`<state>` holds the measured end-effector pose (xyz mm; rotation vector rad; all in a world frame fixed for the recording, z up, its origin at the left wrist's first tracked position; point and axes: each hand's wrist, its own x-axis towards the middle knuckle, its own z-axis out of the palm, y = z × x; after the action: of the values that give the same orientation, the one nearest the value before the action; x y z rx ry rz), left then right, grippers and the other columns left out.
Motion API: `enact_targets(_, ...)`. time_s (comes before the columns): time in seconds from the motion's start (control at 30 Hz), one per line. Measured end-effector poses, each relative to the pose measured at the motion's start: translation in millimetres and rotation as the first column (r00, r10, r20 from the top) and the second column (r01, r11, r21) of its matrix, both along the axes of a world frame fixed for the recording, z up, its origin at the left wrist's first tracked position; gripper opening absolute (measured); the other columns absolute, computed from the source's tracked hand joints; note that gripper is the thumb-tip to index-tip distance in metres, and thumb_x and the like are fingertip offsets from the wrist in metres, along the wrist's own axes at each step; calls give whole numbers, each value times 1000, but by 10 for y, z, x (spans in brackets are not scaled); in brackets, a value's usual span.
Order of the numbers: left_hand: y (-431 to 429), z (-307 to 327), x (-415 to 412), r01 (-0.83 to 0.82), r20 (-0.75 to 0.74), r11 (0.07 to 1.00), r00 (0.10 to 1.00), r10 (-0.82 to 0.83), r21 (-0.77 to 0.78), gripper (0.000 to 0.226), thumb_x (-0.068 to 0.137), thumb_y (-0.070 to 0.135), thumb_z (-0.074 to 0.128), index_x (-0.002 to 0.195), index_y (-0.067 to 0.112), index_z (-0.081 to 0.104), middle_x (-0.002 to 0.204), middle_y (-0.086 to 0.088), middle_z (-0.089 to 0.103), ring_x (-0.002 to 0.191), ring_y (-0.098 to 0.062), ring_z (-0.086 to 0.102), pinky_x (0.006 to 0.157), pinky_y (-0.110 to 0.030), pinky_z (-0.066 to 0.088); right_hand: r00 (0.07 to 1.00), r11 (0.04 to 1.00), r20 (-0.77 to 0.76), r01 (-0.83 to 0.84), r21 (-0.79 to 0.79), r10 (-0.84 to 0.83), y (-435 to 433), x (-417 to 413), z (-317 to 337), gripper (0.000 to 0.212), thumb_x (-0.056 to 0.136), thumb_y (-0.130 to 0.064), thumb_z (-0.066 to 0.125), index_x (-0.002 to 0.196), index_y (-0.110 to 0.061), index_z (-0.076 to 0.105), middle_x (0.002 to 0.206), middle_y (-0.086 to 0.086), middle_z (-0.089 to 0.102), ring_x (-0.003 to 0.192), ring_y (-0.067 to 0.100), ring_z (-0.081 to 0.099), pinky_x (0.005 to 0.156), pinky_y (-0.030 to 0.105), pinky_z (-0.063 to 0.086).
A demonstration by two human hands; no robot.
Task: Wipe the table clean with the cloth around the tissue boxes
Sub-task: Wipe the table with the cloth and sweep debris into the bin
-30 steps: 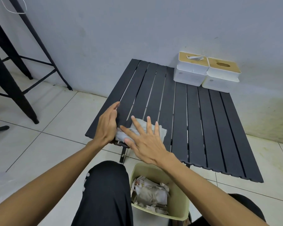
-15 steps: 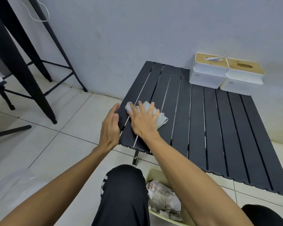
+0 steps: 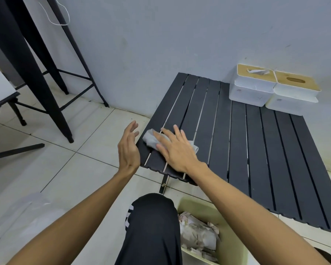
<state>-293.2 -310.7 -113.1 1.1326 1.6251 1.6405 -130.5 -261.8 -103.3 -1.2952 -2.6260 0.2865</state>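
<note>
Cloth lies crumpled near the slatted table's left edge, pressed under my right hand, fingers straight and spread. My left hand hangs beside that edge, fingers loose, holding nothing. Tissue boxes stand at the far side. Leg tag: too small to read.

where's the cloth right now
In the head view the cloth lies near the front left corner of the black slatted table, pressed under the right hand, with the left hand open beside the table's left edge.
</note>
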Motion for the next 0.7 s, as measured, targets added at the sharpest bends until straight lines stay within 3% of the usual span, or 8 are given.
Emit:
enact_targets(0.13, 5, -46, 1, 22, 7, 999, 1000, -22, -26, 52, 97, 29, 25, 143, 19, 45, 139, 3, 54, 126, -10, 52, 107, -27, 39, 965, 964, -42, 257, -61, -260, 370, -305, -27, 50, 107, -41, 25, 156, -32, 26, 163, 7, 29, 152, 43, 7, 124, 55, 6)
enact_targets(0.2, 17, -56, -2, 32, -9, 999, 999, -32, -29, 52, 97, 29, 25, 144, 19, 43, 144, 4, 50, 131, -9, 47, 110, -27, 36, 950, 949, -46, 306, -76, -309, 430, -449, -18, 47, 107, -39, 26, 153, -30, 32, 160, 6, 36, 150, 44, 16, 122, 56, 13)
enact_targets(0.3, 15, -49, -14, 30, -26, 999, 999, -30, -15, 53, 95, 27, 26, 146, 21, 42, 148, 5, 44, 134, -2, 40, 111, -20, 31, 988, 988, -12, 153, 2, -153, 288, -582, -25, 44, 107, -39, 29, 147, -26, 42, 148, 2, 50, 139, 39, 34, 113, 53, 29)
enact_targets(0.37, 4, -39, -14, 25, -2, 1000, 1000, -25, 0, 52, 95, 30, 28, 145, 24, 42, 146, 9, 44, 129, 7, 41, 107, -15, 33, 1000, 1000, -7, 12, 9, -12, 68, -575, -50, 46, 107, -42, 26, 146, -26, 44, 147, 0, 51, 140, 38, 35, 113, 53, 31)
enact_targets(0.47, -21, -54, -40, 12, -11, 1000, 1000, -12, 15, 52, 95, 32, 26, 145, 25, 42, 149, 9, 42, 136, -1, 36, 114, -31, 30, 990, 989, -21, -138, -45, 137, -224, -444, -46, 50, 105, -44, 23, 148, -25, 43, 154, 0, 45, 149, 37, 26, 120, 54, 23)
enact_targets(0.57, -27, -112, -61, 43, -263, 999, 964, -36, 20, 53, 97, 35, 20, 144, 25, 42, 150, 12, 39, 146, -11, 22, 119, -46, 17, 983, 983, -5, -184, -23, 184, -407, -199, -28, 48, 106, -41, 28, 150, -26, 39, 159, 1, 38, 152, 35, 19, 124, 52, 16)
enact_targets(0.7, -54, -187, -66, 173, -717, 983, 677, -167, -66, 48, 102, 30, 21, 146, 24, 41, 153, 6, 39, 147, -12, 18, 119, -45, 11, 996, 996, -7, -89, 10, 89, -605, 164, -44, 50, 106, -40, 25, 153, -24, 36, 161, 3, 34, 153, 35, 15, 125, 49, 13)
